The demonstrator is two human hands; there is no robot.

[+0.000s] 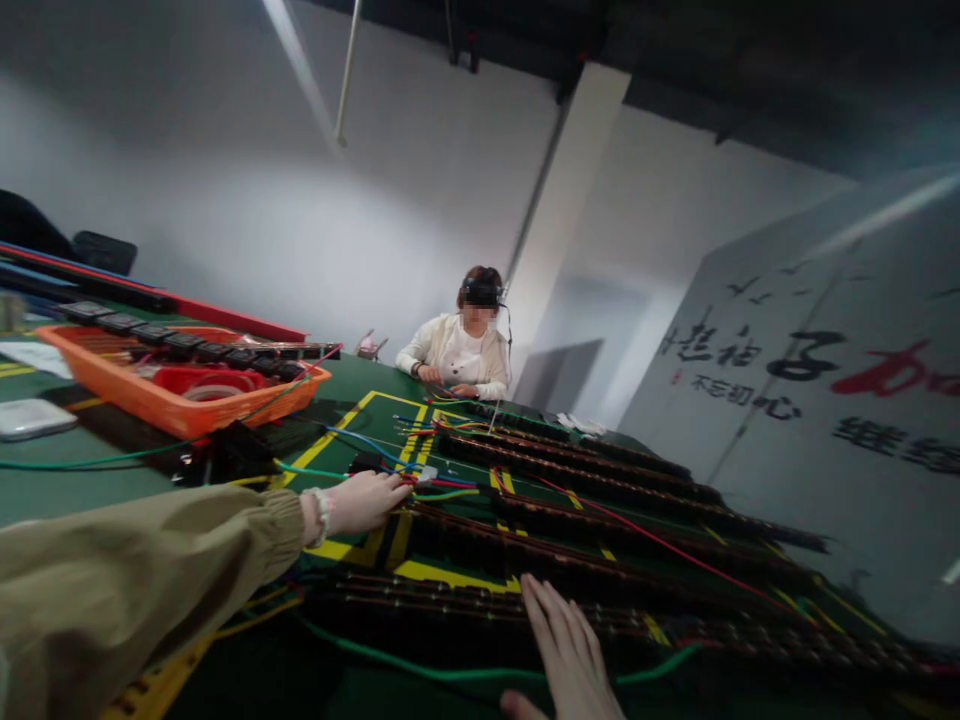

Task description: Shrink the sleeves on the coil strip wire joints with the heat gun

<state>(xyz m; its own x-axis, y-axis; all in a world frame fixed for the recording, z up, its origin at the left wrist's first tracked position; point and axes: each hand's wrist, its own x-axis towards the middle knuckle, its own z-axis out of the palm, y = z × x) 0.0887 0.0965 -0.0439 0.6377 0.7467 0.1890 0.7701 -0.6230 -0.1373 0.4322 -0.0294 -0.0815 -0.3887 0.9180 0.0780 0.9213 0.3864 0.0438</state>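
counter [112, 480] carries long black strips [600, 480] | right hand [570, 650] lies flat on the nearest strip, fingers spread open | left hand [364, 500] touches the wires [450, 490] at its fingertips, and I cannot tell if they pinch | my judgement: palm firm on the strip, one wire at a time, no tugging across the bundle

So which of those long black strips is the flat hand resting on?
The nearest strip, the front row closest to the wearer. The right hand lies flat across it; the other strips lie farther back, untouched by it.
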